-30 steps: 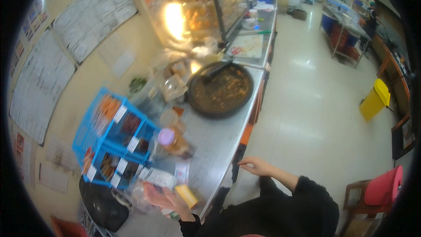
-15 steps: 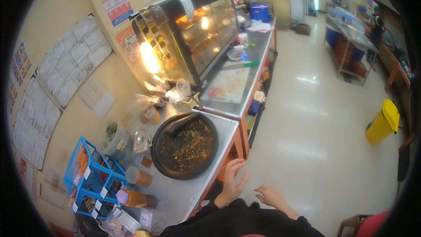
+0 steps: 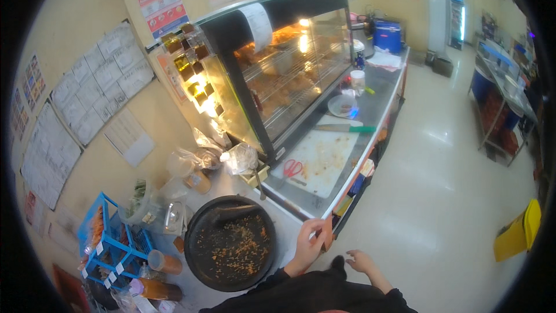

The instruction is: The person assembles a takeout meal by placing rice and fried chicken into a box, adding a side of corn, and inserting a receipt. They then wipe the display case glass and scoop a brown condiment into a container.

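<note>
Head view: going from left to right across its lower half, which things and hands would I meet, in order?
Blue baskets, round black pan, left hand, right hand, yellow bin.

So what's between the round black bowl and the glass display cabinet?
In the head view, a crumpled plastic bag, a pale block and a slim dark utensil lie there.

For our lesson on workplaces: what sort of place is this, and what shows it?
Probably a commercial kitchen: there is a lit glass-fronted food display cabinet, a white cutting board and a wide black mortar.
</note>
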The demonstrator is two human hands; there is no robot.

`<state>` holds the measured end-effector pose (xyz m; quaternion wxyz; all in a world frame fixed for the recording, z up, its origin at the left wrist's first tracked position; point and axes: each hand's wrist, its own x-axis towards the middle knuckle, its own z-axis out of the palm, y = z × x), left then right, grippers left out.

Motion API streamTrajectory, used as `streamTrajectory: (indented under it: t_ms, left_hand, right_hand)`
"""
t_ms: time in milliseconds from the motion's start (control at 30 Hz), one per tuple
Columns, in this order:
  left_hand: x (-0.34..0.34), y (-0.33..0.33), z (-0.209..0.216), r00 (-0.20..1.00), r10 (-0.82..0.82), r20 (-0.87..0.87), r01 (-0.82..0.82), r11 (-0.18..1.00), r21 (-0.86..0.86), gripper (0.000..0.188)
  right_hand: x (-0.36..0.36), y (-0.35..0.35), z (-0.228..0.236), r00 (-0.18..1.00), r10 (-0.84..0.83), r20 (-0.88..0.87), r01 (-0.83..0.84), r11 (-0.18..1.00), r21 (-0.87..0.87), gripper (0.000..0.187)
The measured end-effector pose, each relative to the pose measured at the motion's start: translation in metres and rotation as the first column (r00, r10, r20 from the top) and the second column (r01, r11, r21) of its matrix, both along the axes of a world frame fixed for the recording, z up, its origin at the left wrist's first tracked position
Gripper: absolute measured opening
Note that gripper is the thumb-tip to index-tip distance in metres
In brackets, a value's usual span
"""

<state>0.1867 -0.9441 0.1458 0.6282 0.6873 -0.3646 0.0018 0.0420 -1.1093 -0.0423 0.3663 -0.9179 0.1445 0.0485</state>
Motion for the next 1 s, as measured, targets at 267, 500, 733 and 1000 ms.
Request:
streamTrajectory:
  t_ms: [267,500,733,1000]
  left_hand:
    - [0.08,-0.104,0.01,0.997,-0.018,0.069,0.014,0.999,0.052,0.023]
    - [0.098,-0.144,-0.014,0.992,-0.022,-0.121,0.037,0.992,0.121,0.016]
    - [0.082,-0.227,-0.056,0.928,-0.294,-0.228,0.359,0.87,0.337,0.01]
    - [0.042,-0.345,-0.189,0.778,-0.256,-0.574,0.626,0.238,0.743,0.029]
  right_hand:
    - [-0.079,-0.149,-0.186,0.716,-0.588,-0.376,0.627,0.779,-0.025,0.043]
    - [-0.152,-0.2,-0.205,0.467,-0.465,-0.752,0.742,0.668,0.049,0.048]
    - [-0.121,-0.286,-0.208,0.564,-0.442,-0.698,0.798,0.508,0.324,0.048]
    - [-0.043,-0.369,-0.217,0.521,0.051,-0.852,0.435,0.843,0.317,0.078]
